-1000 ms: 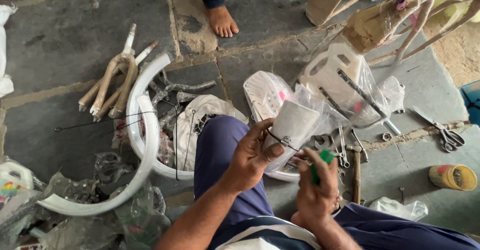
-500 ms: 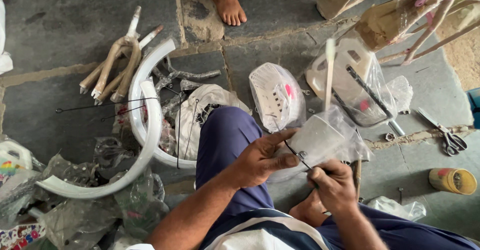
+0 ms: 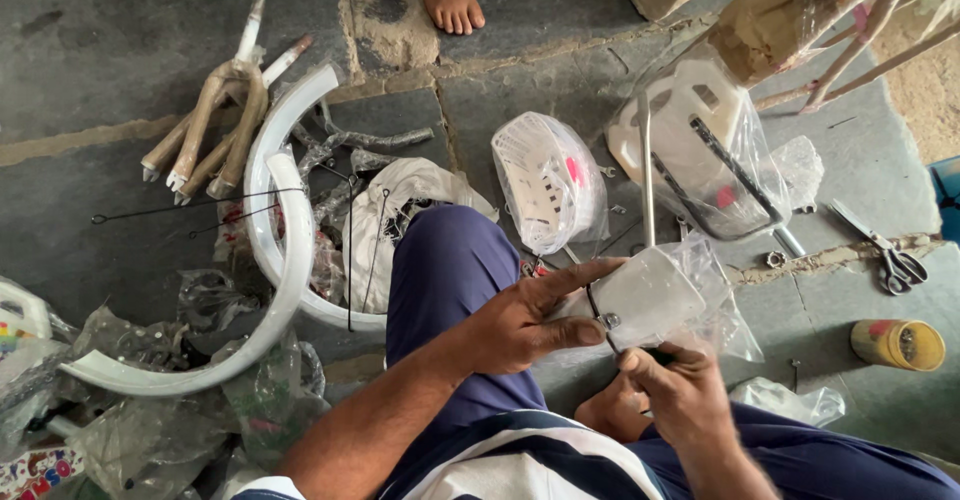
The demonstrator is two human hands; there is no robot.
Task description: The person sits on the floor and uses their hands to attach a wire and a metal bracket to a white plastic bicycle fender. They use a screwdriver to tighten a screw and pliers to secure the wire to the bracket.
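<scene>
Lowered since earlier, white mudguard [image 3: 650, 295] sits gripped between both hands [image 3: 600, 350].

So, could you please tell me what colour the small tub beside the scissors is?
Yellow tub, clearest in the head view.

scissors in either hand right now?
No. The scissors lie on the stone floor to the right, apart from both hands; the left hand and right hand grip a plastic-wrapped white part.

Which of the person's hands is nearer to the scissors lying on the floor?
The right. The right hand works at the wrapped white part's lower edge, on the side where the scissors lie. The left hand grips that part from the opposite side, farther from them.
</scene>
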